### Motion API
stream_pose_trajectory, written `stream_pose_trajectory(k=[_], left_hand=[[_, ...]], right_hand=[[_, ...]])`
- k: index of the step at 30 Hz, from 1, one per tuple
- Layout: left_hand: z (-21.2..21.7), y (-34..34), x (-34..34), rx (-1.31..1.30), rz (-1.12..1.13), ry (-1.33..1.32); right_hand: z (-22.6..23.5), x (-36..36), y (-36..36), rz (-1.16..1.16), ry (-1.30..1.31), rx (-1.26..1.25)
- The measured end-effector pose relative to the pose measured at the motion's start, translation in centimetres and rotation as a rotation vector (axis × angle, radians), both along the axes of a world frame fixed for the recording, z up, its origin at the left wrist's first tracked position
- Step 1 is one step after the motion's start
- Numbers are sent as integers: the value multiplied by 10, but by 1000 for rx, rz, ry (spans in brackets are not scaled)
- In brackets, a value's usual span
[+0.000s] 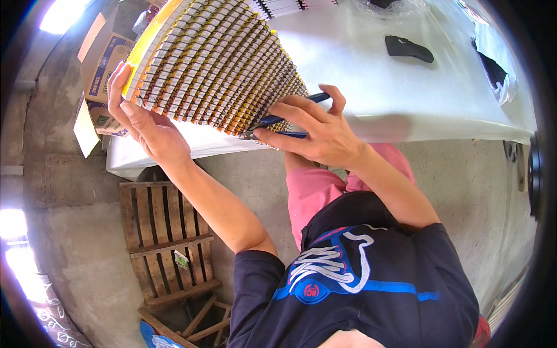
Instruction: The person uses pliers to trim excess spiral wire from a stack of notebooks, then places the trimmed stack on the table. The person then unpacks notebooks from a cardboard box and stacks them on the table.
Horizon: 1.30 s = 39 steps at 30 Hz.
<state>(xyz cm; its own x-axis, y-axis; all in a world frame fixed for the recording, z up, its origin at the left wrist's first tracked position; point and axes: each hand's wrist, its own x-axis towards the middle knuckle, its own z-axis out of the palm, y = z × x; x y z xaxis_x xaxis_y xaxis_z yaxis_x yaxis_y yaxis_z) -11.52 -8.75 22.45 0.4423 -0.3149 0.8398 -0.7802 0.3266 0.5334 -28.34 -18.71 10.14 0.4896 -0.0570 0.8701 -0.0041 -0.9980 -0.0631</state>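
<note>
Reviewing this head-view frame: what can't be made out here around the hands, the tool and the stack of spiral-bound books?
- Blue-handled pliers: the right hand covers most of the handles; the tip is too small to tell what it grips.
- Stack of spiral-bound books: its top is cut off by the upper edge.
- Left hand: its fingertips go behind the stack.
- Dark objects on the white table: too small and bent by the rim to identify.

Both bare forearms rise from the lower edge, elbows bent. The left hand is raised, wrist cocked back, its fingers curled over and gripping the left end of the stack of spiral-bound pads. The right hand lies palm down at the stack's right corner, fingers closed around blue-handled pliers.
</note>
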Motion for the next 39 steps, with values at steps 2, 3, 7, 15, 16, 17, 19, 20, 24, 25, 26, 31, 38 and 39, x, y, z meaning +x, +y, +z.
stream_pose_trajectory(k=[2, 3, 7, 15, 16, 17, 19, 20, 24, 25, 26, 31, 38, 39], left_hand=[[-2, 2, 4, 11, 9, -14], [-2, 2, 5, 16, 13, -21], [-1, 2, 6, 15, 11, -33], [-2, 3, 8, 26, 16, -16], [-2, 3, 6, 22, 6, -3], [-1, 3, 4, 17, -5, 10], [-1, 3, 3, 11, -14, 33], [-2, 2, 3, 9, -14, 42], [-3, 5, 3, 11, -27, 64], [-2, 4, 2, 11, -39, 71], [-2, 2, 2, 9, -33, 59], [-2, 4, 7, 25, 18, 7], [-1, 3, 3, 22, -9, 26], [-1, 3, 4, 25, -3, 29]], right_hand=[[-1, -1, -2, -2, 19, -25], [0, -1, -3, 3, 29, -32], [5, -5, -5, 65, 47, 17], [-6, -4, 20, 408, 75, 669], [-5, -5, 23, 499, 100, 830], [-5, -5, 25, 569, 110, 956], [-2, -4, 28, 708, 131, 1211], [3, -7, 23, 718, 270, 1360], [16, -10, 13, 645, 292, 1200], [12, -8, 13, 588, 163, 972], [11, -11, 17, 482, 163, 919], [6, -18, 23, 145, 127, 471], [-1, -12, 24, 95, 162, 387], [-2, -12, 24, 85, 186, 375]])
